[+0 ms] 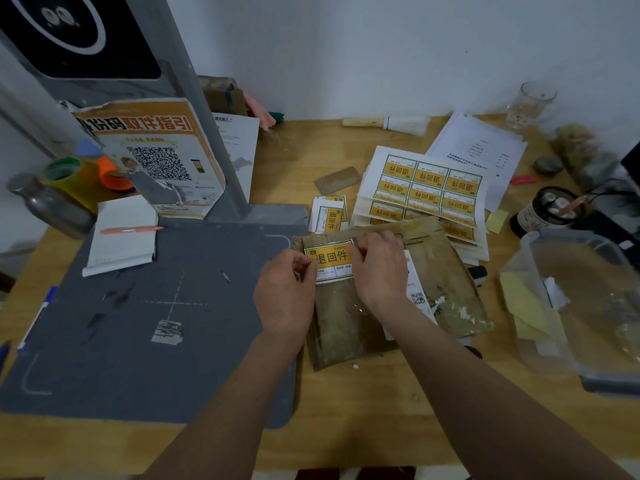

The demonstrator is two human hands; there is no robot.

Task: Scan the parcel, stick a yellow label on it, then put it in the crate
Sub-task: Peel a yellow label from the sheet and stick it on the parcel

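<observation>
Counted: two hands, left (pixel 282 292) and right (pixel 379 268), one parcel (pixel 349 327), one notepad (pixel 123 233), one pen (pixel 131 230), one glass (pixel 530 105), one plastic crate (pixel 581 306).

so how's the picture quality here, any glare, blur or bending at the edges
Head view: dim, flat light, with the yellow label on the parcel still readable; wide-angle bending tilts the scanner post and stretches the forearms; the glass and the plastic crate at the right edge look soft.
</observation>
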